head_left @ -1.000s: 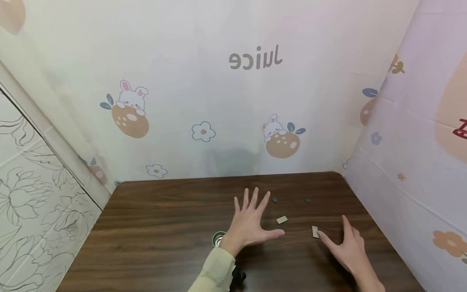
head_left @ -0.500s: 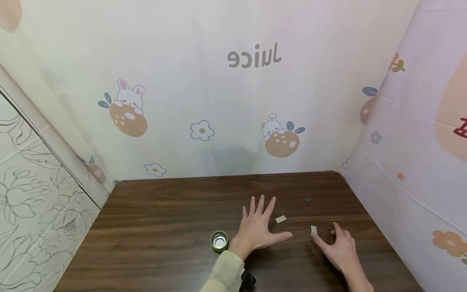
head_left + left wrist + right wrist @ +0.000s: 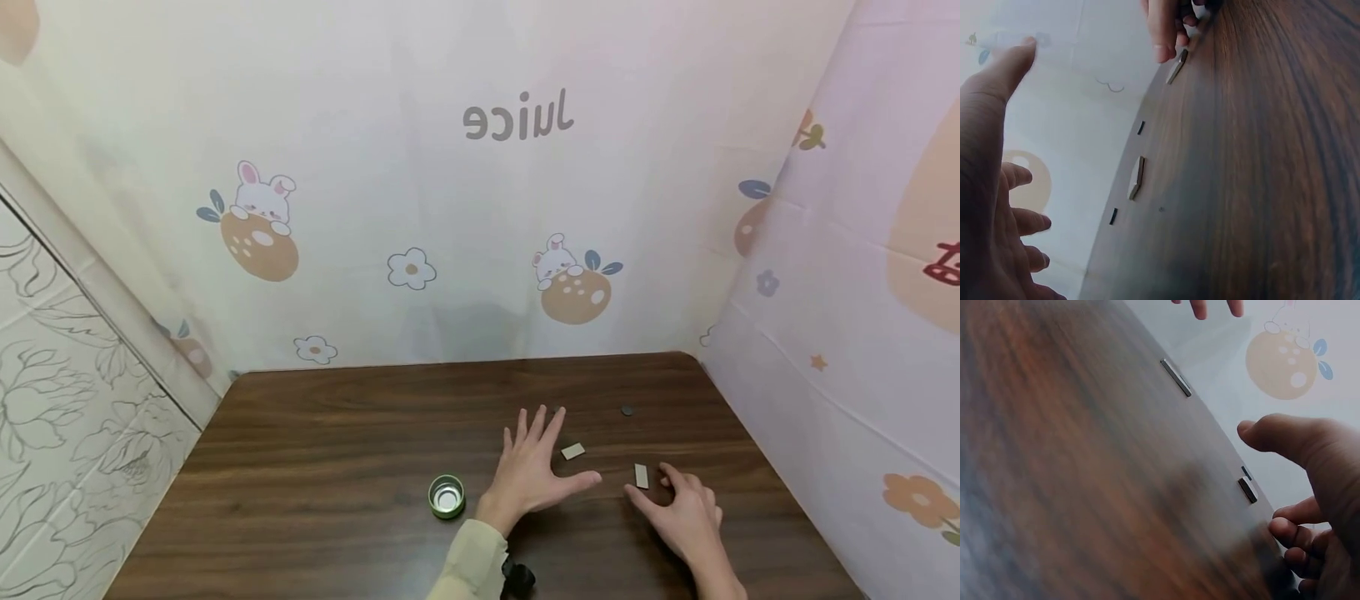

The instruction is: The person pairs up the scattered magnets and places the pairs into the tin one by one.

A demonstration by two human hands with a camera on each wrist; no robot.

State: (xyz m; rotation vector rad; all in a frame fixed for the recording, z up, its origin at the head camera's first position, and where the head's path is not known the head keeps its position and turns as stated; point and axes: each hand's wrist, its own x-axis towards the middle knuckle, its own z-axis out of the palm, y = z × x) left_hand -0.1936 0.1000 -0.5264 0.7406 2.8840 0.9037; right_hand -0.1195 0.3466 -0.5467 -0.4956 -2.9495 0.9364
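Note:
Two small pale rectangular pieces lie flat on the brown wooden table. The left piece (image 3: 573, 451) is just right of my left hand (image 3: 528, 475), which hovers palm down with fingers spread and holds nothing. Near the right piece (image 3: 641, 476) is my right hand (image 3: 682, 508), its thumb and index finger apart on either side of the piece's near end, other fingers bent. Seen from the right wrist, that piece (image 3: 1248, 489) stands free of the thumb (image 3: 1279, 432). One small dark disc (image 3: 627, 411) lies farther back; another (image 3: 1113, 216) is partly behind my left fingertips in the head view.
A round green-rimmed tin (image 3: 447, 497), silvery inside, stands left of my left wrist. A black device (image 3: 517, 578) sits at that wrist. The table (image 3: 322, 467) ends at a printed curtain (image 3: 360, 183) behind, with another curtain (image 3: 847, 333) along the right.
My right hand has moved left, so its thumb no longer overlaps the right piece. The left hand has shifted right and slightly nearer, uncovering the tin. The pieces stay on the table.

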